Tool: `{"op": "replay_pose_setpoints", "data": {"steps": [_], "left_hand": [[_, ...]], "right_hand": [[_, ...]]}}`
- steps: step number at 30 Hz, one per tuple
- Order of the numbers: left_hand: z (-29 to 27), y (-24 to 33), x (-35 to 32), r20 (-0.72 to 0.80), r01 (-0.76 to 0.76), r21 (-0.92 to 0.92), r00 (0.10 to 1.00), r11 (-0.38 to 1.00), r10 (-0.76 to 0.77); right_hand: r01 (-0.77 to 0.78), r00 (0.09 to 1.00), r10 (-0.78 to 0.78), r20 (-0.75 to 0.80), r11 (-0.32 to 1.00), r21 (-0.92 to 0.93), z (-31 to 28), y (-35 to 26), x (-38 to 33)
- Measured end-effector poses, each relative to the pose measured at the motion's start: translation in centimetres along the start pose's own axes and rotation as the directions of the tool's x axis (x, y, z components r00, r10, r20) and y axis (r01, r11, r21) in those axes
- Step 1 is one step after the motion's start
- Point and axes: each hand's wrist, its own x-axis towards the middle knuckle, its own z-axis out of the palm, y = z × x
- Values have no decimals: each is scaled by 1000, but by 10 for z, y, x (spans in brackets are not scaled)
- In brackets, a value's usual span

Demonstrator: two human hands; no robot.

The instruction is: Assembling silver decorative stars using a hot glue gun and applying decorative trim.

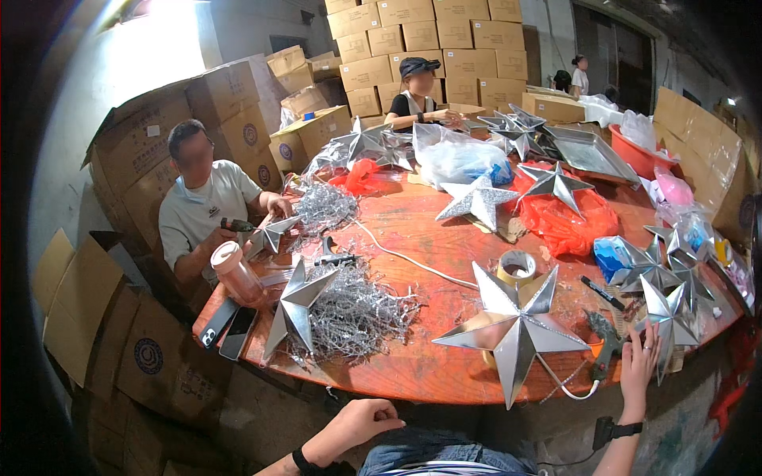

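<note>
My left hand (359, 422) hangs in front of the table's near edge, above my lap, its fingers loosely curled with nothing visible in them. On the right, my right hand (640, 363) has its fingers stretched out beside a silver star (668, 319); whether they touch it I cannot tell. Just left of that hand lies a dark green glue gun (608, 343) with a pale cable. A large silver star (514, 324) rests in front of me, partly over a roll of tape (516, 268). Another silver star (298, 306) leans at the left by a heap of silver shavings (361, 311).
The red wooden table (429, 238) also holds a black marker (602, 292), red plastic bags (567, 226), a pink tumbler (238, 274) and phones (236, 333). At the left, a co-worker (208, 198) holds a drill against a star; another (417, 99) sits at the far side. Cardboard boxes (444, 47) are stacked behind.
</note>
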Motion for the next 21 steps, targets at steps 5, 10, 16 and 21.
{"op": "replay_pose_setpoints", "data": {"steps": [5, 10, 16, 21], "left_hand": [[13, -67, 2, -147, 37, 255, 989, 966, 1], [26, -114, 3, -178, 62, 269, 984, 961, -14], [33, -134, -3, -191, 29, 389, 980, 921, 50], [37, -128, 12, 51, -12, 283, 999, 959, -2]], "right_hand": [[-5, 1000, 5, 3, 1000, 3, 0, 1, -1], [3, 1000, -3, -5, 1000, -20, 2, 1, -1], [-9, 999, 10, 43, 1000, -9, 14, 4, 0], [73, 994, -88, -68, 978, -194, 47, 54, -6]]}}
